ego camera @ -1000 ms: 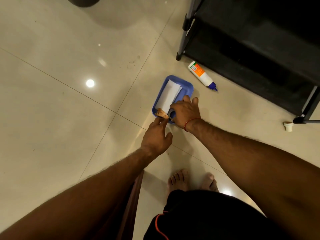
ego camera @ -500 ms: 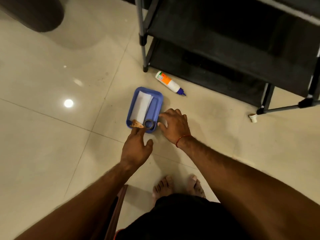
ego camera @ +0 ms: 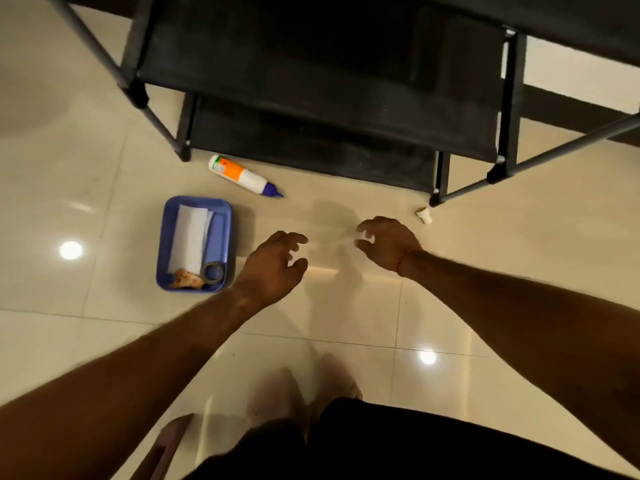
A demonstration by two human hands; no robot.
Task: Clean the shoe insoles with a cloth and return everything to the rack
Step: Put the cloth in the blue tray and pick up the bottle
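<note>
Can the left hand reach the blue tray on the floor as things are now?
Probably yes. The left hand hangs open just beside the blue tray, nothing lies between them, and the tray sits in the open, apart from the rack.

We see bare floor [ego camera: 346, 299] between and ahead of our two empty, open hands, up to the black rack [ego camera: 311, 98]. On the left the blue tray [ego camera: 228, 237] lies just beside our left hand [ego camera: 273, 268]; a glue bottle [ego camera: 242, 175] lies before the rack's lowest shelf, and a small white cap [ego camera: 425, 215] sits near the rack's right leg.
</note>
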